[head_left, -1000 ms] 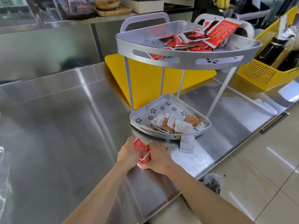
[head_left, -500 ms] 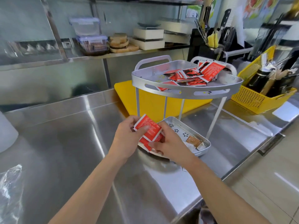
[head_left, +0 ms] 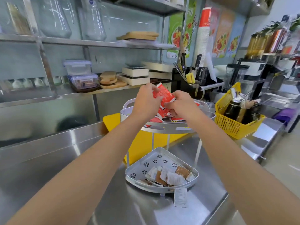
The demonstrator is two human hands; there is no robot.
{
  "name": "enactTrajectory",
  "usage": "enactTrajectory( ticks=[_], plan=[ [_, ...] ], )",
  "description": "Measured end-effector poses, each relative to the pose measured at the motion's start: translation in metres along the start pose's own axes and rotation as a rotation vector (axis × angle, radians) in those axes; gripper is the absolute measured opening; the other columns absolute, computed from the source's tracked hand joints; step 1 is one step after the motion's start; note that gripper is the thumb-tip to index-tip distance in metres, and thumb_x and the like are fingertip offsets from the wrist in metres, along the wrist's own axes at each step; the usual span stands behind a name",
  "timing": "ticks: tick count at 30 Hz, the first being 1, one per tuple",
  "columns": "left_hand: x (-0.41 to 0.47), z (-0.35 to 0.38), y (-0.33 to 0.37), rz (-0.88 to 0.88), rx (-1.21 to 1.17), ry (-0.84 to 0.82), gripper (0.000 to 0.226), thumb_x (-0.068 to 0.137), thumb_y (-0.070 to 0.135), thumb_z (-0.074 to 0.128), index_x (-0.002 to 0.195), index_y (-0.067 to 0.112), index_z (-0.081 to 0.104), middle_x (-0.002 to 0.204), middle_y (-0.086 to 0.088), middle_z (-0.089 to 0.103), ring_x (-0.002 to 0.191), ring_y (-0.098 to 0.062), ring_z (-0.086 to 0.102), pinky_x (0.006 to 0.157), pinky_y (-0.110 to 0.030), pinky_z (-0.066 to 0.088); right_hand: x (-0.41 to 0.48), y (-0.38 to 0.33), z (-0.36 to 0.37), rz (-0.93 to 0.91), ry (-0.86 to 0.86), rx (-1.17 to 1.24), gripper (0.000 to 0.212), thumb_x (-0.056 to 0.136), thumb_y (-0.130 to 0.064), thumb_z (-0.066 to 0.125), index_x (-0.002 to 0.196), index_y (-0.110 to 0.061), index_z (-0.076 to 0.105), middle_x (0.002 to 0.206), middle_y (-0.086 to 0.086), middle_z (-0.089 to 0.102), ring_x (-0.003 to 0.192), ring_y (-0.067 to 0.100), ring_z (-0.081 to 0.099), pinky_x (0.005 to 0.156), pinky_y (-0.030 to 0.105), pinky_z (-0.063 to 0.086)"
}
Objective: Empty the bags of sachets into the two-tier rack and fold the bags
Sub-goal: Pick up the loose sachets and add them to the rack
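A silver two-tier rack [head_left: 164,128] stands on the steel counter. Its upper tier holds a pile of red sachets [head_left: 177,118]; its lower tier [head_left: 139,168] holds brown and white sachets [head_left: 168,176]. My left hand [head_left: 146,101] and my right hand [head_left: 181,103] are raised over the upper tier, together gripping a small bunch of red sachets [head_left: 165,95]. One white sachet [head_left: 180,198] lies on the counter just in front of the lower tier. No bag is visible.
A yellow cutting board [head_left: 113,121] lies behind the rack. A yellow basket [head_left: 233,125] with bottles sits to the right. A black knife block [head_left: 186,85] and shelves with containers stand behind. The counter edge runs along the right, with floor beyond.
Both hands rose with the red sachets from the counter in front of the lower tier up to above the upper tier. The view tilted upward.
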State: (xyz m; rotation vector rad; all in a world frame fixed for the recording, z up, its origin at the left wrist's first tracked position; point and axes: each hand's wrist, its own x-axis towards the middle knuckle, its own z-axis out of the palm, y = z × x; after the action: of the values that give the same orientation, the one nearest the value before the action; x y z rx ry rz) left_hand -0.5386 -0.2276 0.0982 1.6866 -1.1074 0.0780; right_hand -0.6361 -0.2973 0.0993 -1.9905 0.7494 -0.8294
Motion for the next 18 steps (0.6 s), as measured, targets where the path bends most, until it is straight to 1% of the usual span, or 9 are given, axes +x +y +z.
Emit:
enactTrajectory(
  ticks=[2, 5, 7, 9, 10, 13, 15, 16, 18],
  plan=[
    [0.004, 0.008, -0.005, 0.001, 0.113, -0.034, 0.017, 0.084, 0.016, 0.061, 0.100, 0.010, 0.058, 0.111, -0.009, 0.054, 0.089, -0.015, 0.047, 0.075, -0.027, 0.037, 0.010, 0.008, 0.000, 0.029, -0.025, -0.124, 0.012, 0.079, -0.008, 0.061, 0.074, -0.015, 0.053, 0.068, 0.005, 0.056, 0.059, 0.017, 0.049, 0.057, 0.032, 0.039],
    [0.006, 0.014, -0.014, -0.042, 0.296, -0.234, 0.018, 0.085, 0.019, 0.055, 0.094, 0.007, 0.065, 0.098, -0.011, 0.063, 0.087, -0.027, 0.059, 0.070, -0.034, 0.046, 0.018, 0.019, -0.001, 0.056, -0.093, -0.333, 0.011, 0.080, -0.008, 0.060, 0.069, -0.010, 0.056, 0.064, 0.005, 0.053, 0.061, 0.019, 0.048, 0.053, 0.028, 0.035],
    [0.004, 0.014, -0.018, -0.059, 0.358, -0.316, 0.024, 0.086, 0.023, 0.054, 0.094, 0.007, 0.069, 0.093, -0.014, 0.068, 0.086, -0.031, 0.063, 0.072, -0.038, 0.051, 0.020, 0.024, -0.002, 0.036, -0.064, -0.424, 0.008, 0.081, -0.014, 0.060, 0.076, -0.008, 0.060, 0.070, 0.008, 0.057, 0.066, 0.021, 0.050, 0.054, 0.029, 0.036],
    [0.001, 0.010, -0.017, -0.038, 0.376, -0.244, 0.027, 0.085, 0.027, 0.053, 0.098, 0.010, 0.068, 0.101, -0.012, 0.068, 0.092, -0.028, 0.061, 0.082, -0.042, 0.052, 0.018, 0.027, -0.004, -0.047, 0.099, -0.428, 0.006, 0.082, -0.018, 0.058, 0.085, -0.014, 0.061, 0.082, 0.005, 0.058, 0.076, 0.019, 0.051, 0.062, 0.029, 0.038],
    [-0.002, 0.008, -0.017, -0.007, 0.365, -0.176, 0.029, 0.085, 0.028, 0.051, 0.102, 0.012, 0.067, 0.106, -0.011, 0.067, 0.097, -0.028, 0.059, 0.084, -0.043, 0.050, 0.014, 0.027, -0.005, -0.099, 0.202, -0.401, 0.011, 0.084, -0.018, 0.057, 0.092, -0.014, 0.063, 0.088, 0.002, 0.059, 0.081, 0.017, 0.052, 0.067, 0.027, 0.038],
    [-0.018, 0.002, -0.021, 0.200, 0.321, 0.033, 0.031, 0.087, 0.030, 0.048, 0.104, 0.012, 0.065, 0.109, -0.008, 0.065, 0.100, -0.025, 0.056, 0.088, -0.041, 0.043, -0.005, 0.032, -0.008, -0.241, 0.386, -0.281, 0.015, 0.086, -0.017, 0.054, 0.098, -0.014, 0.063, 0.093, -0.001, 0.064, 0.081, 0.013, 0.056, 0.070, 0.015, 0.041],
    [-0.038, -0.001, -0.032, 0.329, 0.269, 0.134, 0.027, 0.087, 0.027, 0.052, 0.104, 0.011, 0.064, 0.107, -0.007, 0.066, 0.101, -0.025, 0.056, 0.089, -0.034, 0.036, -0.026, 0.042, -0.006, -0.350, 0.438, -0.176, 0.016, 0.088, -0.011, 0.053, 0.101, -0.010, 0.062, 0.093, 0.005, 0.066, 0.079, 0.015, 0.057, 0.072, 0.024, 0.048],
    [-0.049, 0.000, -0.039, 0.364, 0.238, 0.160, 0.025, 0.086, 0.024, 0.054, 0.105, 0.010, 0.064, 0.108, -0.008, 0.066, 0.104, -0.026, 0.056, 0.090, -0.035, 0.036, -0.037, 0.049, -0.003, -0.431, 0.476, -0.163, 0.016, 0.088, -0.008, 0.053, 0.102, -0.006, 0.061, 0.094, 0.009, 0.066, 0.079, 0.015, 0.057, 0.071, 0.028, 0.049],
    [-0.074, 0.009, -0.059, 0.401, 0.197, 0.183, 0.026, 0.086, 0.018, 0.056, 0.108, 0.009, 0.063, 0.116, -0.011, 0.064, 0.111, -0.028, 0.055, 0.096, -0.041, 0.038, -0.059, 0.072, 0.004, -0.596, 0.565, -0.235, 0.017, 0.087, -0.001, 0.053, 0.101, 0.003, 0.060, 0.094, 0.018, 0.062, 0.082, 0.019, 0.056, 0.072, 0.027, 0.047]
  ],
)
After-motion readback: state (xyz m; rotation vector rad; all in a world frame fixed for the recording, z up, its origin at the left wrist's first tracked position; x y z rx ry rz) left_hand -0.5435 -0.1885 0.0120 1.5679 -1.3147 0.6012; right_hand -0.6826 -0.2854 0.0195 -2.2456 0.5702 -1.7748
